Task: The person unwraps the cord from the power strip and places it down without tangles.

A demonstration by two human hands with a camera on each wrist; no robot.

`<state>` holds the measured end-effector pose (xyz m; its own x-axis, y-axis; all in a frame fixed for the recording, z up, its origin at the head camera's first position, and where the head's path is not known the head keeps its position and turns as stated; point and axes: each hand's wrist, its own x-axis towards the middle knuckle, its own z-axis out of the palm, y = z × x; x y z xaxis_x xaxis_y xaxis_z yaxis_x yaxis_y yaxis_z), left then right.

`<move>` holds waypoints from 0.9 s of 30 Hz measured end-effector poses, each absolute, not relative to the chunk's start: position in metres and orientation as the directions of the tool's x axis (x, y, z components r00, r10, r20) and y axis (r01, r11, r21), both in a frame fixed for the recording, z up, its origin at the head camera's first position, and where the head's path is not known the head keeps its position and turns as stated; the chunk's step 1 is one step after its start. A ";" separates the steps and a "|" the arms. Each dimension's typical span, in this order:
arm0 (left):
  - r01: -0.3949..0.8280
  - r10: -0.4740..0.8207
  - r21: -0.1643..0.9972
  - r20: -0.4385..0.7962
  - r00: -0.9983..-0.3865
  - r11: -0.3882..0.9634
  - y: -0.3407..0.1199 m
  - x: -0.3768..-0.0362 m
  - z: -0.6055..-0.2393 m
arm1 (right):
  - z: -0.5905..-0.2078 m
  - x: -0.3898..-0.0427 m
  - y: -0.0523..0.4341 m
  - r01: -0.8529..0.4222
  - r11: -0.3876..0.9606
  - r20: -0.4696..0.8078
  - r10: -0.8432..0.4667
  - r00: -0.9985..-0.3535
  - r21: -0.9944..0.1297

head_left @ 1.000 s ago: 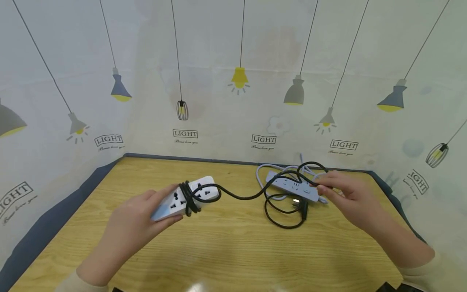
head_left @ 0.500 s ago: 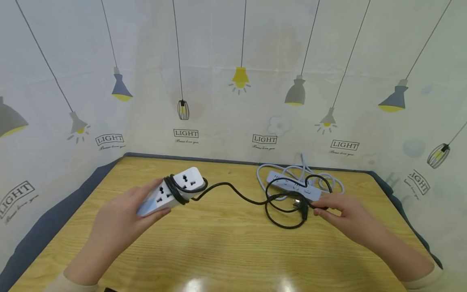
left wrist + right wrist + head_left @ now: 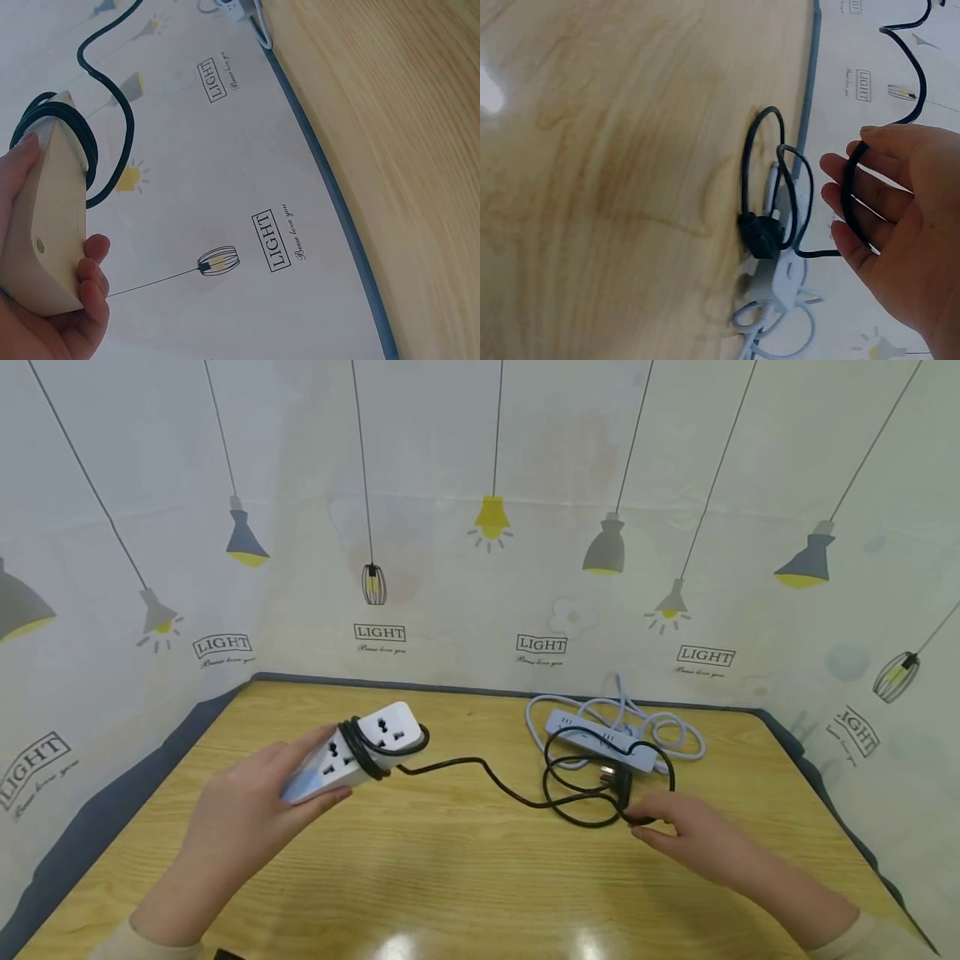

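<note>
My left hand [image 3: 251, 802] grips the near end of a white power strip [image 3: 318, 774], raised and tilted. Several turns of its black power cord [image 3: 362, 750] are wound round the strip's middle. In the left wrist view the strip's plain back [image 3: 45, 217] lies against the palm. From the strip, the loose cord runs right in a slack curve to my right hand [image 3: 697, 839]. There the fingers hold the cord with a light, loose curl, as the right wrist view shows at the held black cord [image 3: 847, 191]. The cord's black plug [image 3: 622, 785] lies just beyond that hand among loops.
A second, pale blue-grey power strip [image 3: 592, 743] lies at the back right of the wooden table [image 3: 480, 877]. Its pale cable [image 3: 542, 700] is looped behind it, and black cord loops cross it. A printed cloth [image 3: 450, 585] rises along the table's back edge.
My right hand has come down and nearer, drawing the cord along, so the free stretch hangs lower. The left hand shifted left with the wound strip, then stayed nearly still.
</note>
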<state>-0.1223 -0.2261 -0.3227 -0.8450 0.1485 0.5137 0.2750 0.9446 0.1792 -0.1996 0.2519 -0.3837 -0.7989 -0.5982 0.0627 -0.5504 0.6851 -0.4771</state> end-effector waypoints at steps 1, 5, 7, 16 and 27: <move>0.277 0.150 0.179 0.515 -0.844 0.944 -0.226 -0.122 -0.323 | -0.386 -0.199 0.252 -0.545 0.692 0.046 -0.598 -0.800 -0.473; 0.291 0.162 0.174 0.526 -0.835 0.941 -0.225 -0.123 -0.324 | -0.395 -0.197 0.250 -0.513 0.706 -0.013 -0.594 -0.804 -0.489; 0.298 0.167 0.172 0.529 -0.832 0.939 -0.224 -0.124 -0.325 | -0.401 -0.196 0.250 -0.504 0.706 -0.032 -0.595 -0.803 -0.497; 0.349 0.205 0.155 0.569 -0.797 0.924 -0.218 -0.129 -0.329 | -0.421 -0.195 0.243 -0.499 0.677 -0.062 -0.624 -0.779 -0.540; 0.395 0.247 0.139 0.583 -0.774 0.908 -0.203 -0.139 -0.323 | -0.398 -0.183 0.230 -0.486 0.741 -0.062 -0.574 -0.816 -0.463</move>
